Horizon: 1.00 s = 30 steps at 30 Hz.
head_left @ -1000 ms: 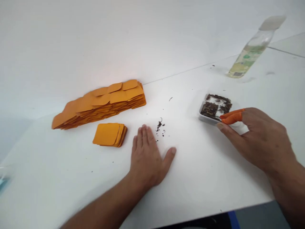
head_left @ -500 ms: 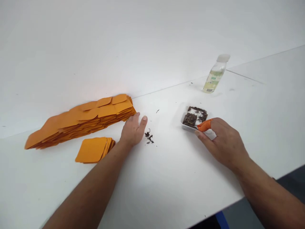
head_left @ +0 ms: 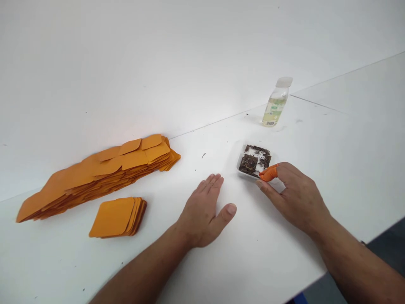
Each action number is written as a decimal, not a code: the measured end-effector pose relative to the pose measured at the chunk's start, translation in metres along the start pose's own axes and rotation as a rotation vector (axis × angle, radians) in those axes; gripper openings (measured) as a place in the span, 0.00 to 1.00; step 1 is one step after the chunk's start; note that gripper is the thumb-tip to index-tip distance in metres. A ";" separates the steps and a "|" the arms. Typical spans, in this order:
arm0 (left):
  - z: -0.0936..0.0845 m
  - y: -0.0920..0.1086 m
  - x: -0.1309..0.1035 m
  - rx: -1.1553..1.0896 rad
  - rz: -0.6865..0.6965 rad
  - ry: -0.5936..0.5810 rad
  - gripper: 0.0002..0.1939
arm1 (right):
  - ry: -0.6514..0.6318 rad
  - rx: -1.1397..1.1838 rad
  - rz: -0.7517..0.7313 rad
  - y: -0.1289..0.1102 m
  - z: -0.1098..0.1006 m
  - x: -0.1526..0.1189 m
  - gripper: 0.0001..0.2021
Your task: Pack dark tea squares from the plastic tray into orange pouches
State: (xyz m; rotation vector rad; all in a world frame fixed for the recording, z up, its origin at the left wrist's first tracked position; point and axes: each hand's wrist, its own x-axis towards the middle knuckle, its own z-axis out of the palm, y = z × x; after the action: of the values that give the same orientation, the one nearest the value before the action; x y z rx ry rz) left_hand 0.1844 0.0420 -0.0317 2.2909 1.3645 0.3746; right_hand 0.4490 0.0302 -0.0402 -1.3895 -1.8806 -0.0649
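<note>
My left hand [head_left: 204, 213] lies flat on the white table, fingers stretched out and thumb apart, over the place where dark crumbs lay. It holds nothing, and whatever is under the palm is hidden. My right hand [head_left: 299, 196] pinches the near right corner of a small clear plastic tray [head_left: 246, 173] between thumb and fingers. An orange finger cover [head_left: 270, 172] sits on one of its fingers. Dark brown, dry leaf-like pieces [head_left: 248, 163] fill part of the tray, with a pale bottom showing between them.
A long overlapping row of orange paper envelopes [head_left: 104, 173] lies at the left along the wall. In front of it is a smaller stack of orange envelopes [head_left: 115, 216]. A bottle of pale yellow liquid [head_left: 275, 105] stands behind the tray. Dark specks dot the table.
My left hand has moved right and nearer to me, from beside the envelope row onto the crumbs, which no longer show. My right hand stays at the tray. The view has shifted slightly.
</note>
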 end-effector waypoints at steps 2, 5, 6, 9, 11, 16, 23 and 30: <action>0.001 0.002 -0.010 -0.007 -0.143 0.086 0.47 | 0.002 -0.007 0.014 -0.001 0.000 0.000 0.04; 0.002 -0.005 -0.010 0.010 -0.329 0.174 0.49 | 0.009 -0.016 0.028 -0.001 -0.001 0.000 0.04; 0.002 -0.008 -0.005 0.019 -0.341 0.170 0.50 | 0.010 -0.018 0.033 -0.001 -0.002 0.000 0.04; 0.000 -0.019 0.027 0.044 -0.279 0.136 0.52 | 0.003 -0.010 0.055 0.000 -0.003 0.000 0.04; -0.004 -0.028 0.059 0.055 -0.239 0.139 0.52 | 0.005 0.015 0.076 0.000 -0.004 0.001 0.03; -0.027 -0.057 0.128 0.072 -0.176 0.181 0.34 | 0.026 0.075 0.117 0.001 -0.007 0.004 0.05; -0.025 -0.052 0.087 0.074 0.153 -0.071 0.47 | 0.021 0.086 0.103 0.001 -0.009 0.004 0.05; -0.015 -0.031 -0.024 -0.132 0.292 -0.087 0.43 | -0.039 0.109 0.048 0.002 -0.014 0.001 0.03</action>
State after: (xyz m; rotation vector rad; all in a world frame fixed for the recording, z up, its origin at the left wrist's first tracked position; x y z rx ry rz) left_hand 0.1429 0.0375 -0.0348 2.3673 0.9358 0.4375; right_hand 0.4585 0.0256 -0.0311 -1.3692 -1.8529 0.0876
